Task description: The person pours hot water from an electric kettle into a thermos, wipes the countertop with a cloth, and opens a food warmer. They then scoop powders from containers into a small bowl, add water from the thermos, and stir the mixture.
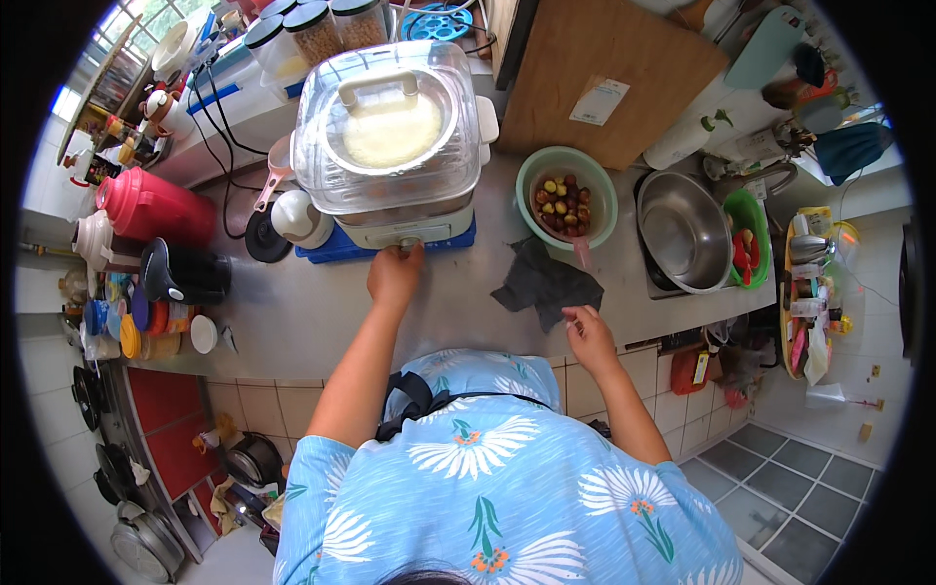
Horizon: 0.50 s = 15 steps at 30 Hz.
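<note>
My left hand has its fingers on the control knob at the front of an electric food steamer. A clear lid with a pale handle covers the steamer, and a bowl of pale yellow content shows through it. Under the base lies a blue mat or tray. My right hand, fingers loosely curled, is at the near edge of a dark grey cloth; whether it touches the cloth is unclear. Beyond the cloth, a green basin holds a pink-handled strainer with red and green jujube-like fruit.
Right of the basin, a steel basin stands in the sink beside a green basket. On the left are a white rounded appliance, a black pitcher, a red vacuum jug and jars. A wooden board leans behind the counter.
</note>
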Available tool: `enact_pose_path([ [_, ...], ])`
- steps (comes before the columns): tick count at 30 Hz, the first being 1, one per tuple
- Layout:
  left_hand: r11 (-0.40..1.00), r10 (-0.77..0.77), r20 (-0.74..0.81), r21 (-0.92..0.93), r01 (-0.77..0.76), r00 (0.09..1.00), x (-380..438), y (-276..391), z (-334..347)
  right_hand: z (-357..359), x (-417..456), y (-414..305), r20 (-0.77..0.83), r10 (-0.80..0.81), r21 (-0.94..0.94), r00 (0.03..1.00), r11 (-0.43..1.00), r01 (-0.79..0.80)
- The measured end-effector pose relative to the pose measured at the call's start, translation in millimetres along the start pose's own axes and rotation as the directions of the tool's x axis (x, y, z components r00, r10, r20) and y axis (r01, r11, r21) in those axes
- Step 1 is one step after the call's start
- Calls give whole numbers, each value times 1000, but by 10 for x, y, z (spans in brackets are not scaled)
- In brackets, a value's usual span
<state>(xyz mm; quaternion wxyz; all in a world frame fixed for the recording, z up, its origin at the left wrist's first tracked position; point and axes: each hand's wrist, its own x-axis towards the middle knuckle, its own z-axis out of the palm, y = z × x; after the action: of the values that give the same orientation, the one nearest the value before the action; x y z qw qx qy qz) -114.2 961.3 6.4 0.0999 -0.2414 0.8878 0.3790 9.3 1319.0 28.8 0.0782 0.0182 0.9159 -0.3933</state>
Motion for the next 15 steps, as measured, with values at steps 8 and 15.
enact_pose_path([
  [8, 990, -32, -11, 135, 33, 999, -30, 118, -50, 2, 58, 168, 17, 19, 25, 1000, 1000, -19],
  [15, 967, -33, 254, -238, 95, 967, -245, -505, -77, 97, 178, 317, 161, -41, -40, 986, 998, 48],
])
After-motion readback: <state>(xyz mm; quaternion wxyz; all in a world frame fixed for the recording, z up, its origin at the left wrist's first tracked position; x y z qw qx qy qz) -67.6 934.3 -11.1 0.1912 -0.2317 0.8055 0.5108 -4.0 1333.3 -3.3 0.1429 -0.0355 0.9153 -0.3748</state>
